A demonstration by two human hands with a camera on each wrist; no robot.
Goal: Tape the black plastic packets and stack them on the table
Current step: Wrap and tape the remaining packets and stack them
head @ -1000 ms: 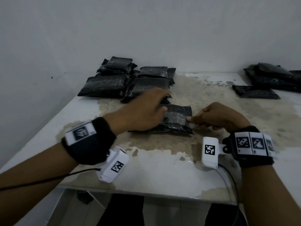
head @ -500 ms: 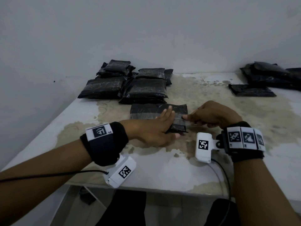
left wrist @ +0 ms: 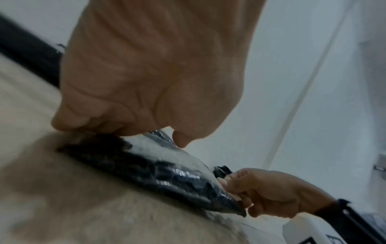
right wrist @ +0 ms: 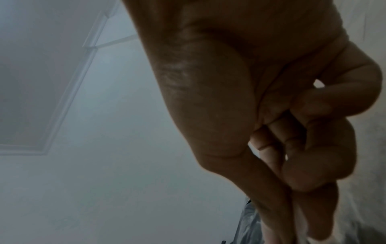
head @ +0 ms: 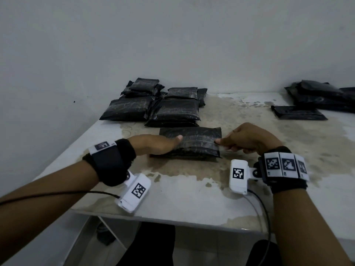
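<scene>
- We see one black plastic packet (head: pixel 190 143) lying flat on the stained worktop (head: pixel 192 192), between our two hands.
- Our left hand (head: pixel 153 144) lies at the packet's left end; in the left wrist view its fingers (left wrist: pixel 69 122) are bent down onto the packet's edge with the thumb (left wrist: pixel 181 140) just above the shiny plastic. We cannot tell whether they pinch the edge or only press on it.
- Our right hand (head: pixel 249 139) is at the packet's right end, fingers (left wrist: pixel 231 180) curled together and clamped on a clear strip of tape (head: pixel 199 142) that runs across the packet's top towards the left thumb.
- In the right wrist view the right fingers (right wrist: pixel 325 132) are folded tightly into the palm, with a bit of crinkled plastic showing below them.
- Beyond the fingers of both hands, towards the wall, a group of black packets (head: pixel 163 106) sits in low piles, the nearest one just behind the packet under our hands.
- Well off past the right fingers, at the far right of the worktop, we see another dark pile (head: pixel 322 96) with a single flat packet (head: pixel 297 114) in front of it.
- Both wrists carry black bands with white marker tags and small white camera blocks with cables.
</scene>
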